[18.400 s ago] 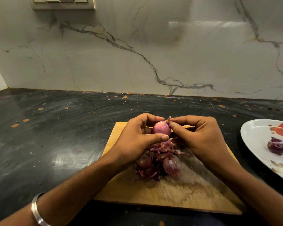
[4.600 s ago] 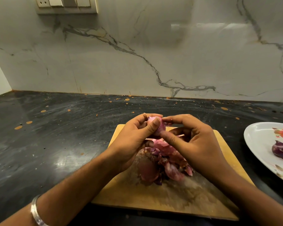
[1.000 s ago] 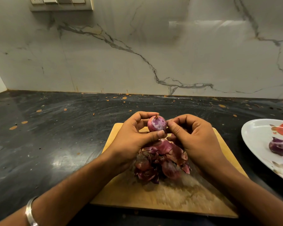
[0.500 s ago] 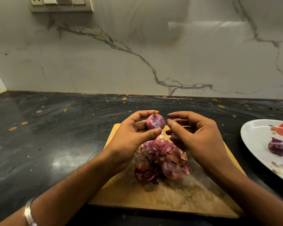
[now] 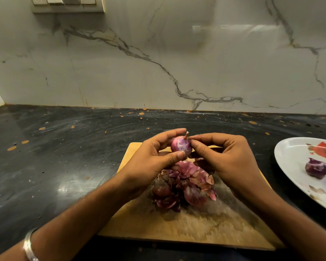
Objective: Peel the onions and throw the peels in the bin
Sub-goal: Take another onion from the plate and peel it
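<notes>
two hands at frame centre, raised over a wooden cutting board (image 5: pixel 205 228). left hand (image 5: pixel 151 162) curled round a small onion (image 5: pixel 181 146), thumb tip pressed on its near side, fingers arched over its far side. right hand (image 5: pixel 228 162) curled too, thumb and forefinger pinched at the dry stem tip on top of the onion. onion mottled purple and pale pink, partly stripped, held clear of the board, stem up. just below the hands, heaped on the board: pile of peels (image 5: pixel 183 185), pink, papery and dark red. at the right edge of the frame, well apart from the board: white plate (image 5: pixel 290 159) with a red printed motif, bearing a peeled onion (image 5: pixel 317 168), dark purple, and the edge of another, cut off by the frame. underneath all of it: black countertop (image 5: pixel 64 166) flecked with orange spots. behind: white marble wall (image 5: pixel 158 63) with grey veins. upper left: switch panel (image 5: pixel 67 4). lower left: silver bangle (image 5: pixel 28 247) on the left wrist.
</notes>
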Demonstrator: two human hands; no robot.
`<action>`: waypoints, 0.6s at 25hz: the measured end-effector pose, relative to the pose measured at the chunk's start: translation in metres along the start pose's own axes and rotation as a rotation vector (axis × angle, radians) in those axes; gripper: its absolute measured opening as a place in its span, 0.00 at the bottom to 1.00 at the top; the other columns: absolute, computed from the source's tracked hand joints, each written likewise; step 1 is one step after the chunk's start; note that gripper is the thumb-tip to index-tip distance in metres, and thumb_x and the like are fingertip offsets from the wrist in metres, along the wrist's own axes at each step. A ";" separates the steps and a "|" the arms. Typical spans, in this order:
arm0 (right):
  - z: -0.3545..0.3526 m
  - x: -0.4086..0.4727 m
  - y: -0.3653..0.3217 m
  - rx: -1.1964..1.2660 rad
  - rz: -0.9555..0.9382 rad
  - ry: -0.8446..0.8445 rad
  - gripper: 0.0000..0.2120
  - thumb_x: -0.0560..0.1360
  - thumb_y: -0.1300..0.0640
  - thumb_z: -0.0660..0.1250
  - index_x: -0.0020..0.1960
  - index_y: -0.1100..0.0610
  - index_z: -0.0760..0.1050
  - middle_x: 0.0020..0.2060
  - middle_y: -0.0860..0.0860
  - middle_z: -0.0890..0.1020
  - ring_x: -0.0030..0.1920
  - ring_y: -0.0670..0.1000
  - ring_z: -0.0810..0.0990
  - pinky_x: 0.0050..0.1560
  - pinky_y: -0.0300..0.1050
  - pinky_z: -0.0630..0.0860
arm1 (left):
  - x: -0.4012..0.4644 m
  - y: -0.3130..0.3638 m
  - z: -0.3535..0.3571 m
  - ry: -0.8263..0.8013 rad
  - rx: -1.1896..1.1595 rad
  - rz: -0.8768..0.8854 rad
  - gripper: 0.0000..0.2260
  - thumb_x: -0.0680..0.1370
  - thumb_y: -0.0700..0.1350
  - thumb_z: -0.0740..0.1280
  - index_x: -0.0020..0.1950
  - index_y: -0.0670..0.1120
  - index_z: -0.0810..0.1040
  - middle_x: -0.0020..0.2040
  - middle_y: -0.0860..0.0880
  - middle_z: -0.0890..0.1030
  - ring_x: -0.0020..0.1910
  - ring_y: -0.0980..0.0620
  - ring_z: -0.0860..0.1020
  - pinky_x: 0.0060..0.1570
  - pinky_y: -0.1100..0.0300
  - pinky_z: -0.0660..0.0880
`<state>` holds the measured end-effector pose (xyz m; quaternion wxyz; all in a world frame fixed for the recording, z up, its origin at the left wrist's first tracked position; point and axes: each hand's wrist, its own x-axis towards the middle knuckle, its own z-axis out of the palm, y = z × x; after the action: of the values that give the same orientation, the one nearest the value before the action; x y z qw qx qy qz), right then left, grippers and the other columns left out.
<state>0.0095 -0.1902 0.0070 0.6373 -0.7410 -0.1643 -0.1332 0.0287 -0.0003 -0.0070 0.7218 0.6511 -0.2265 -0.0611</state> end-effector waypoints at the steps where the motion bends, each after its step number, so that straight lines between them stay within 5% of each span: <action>1: 0.000 0.001 0.000 -0.030 -0.015 0.001 0.06 0.75 0.59 0.72 0.51 0.56 0.86 0.38 0.51 0.87 0.38 0.50 0.87 0.35 0.40 0.81 | 0.000 0.000 0.000 0.012 0.012 0.003 0.22 0.74 0.38 0.71 0.67 0.48 0.75 0.59 0.48 0.83 0.54 0.47 0.83 0.46 0.61 0.79; 11: 0.006 -0.003 0.004 -0.483 -0.341 0.173 0.04 0.72 0.63 0.75 0.43 0.54 0.86 0.33 0.43 0.85 0.34 0.43 0.83 0.34 0.44 0.80 | -0.003 -0.002 0.004 0.025 0.069 0.016 0.17 0.75 0.34 0.70 0.63 0.42 0.77 0.53 0.47 0.86 0.52 0.51 0.84 0.48 0.63 0.79; 15: 0.009 -0.001 0.006 -0.292 -0.177 0.214 0.05 0.73 0.63 0.73 0.42 0.54 0.85 0.31 0.47 0.85 0.32 0.47 0.84 0.32 0.44 0.80 | -0.002 0.002 0.004 0.000 -0.005 -0.014 0.17 0.75 0.38 0.69 0.64 0.45 0.76 0.56 0.46 0.85 0.54 0.51 0.84 0.48 0.64 0.79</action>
<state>0.0115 -0.1826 -0.0001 0.5225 -0.7899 -0.1391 -0.2894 0.0251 -0.0030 -0.0049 0.7230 0.6510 -0.2217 -0.0665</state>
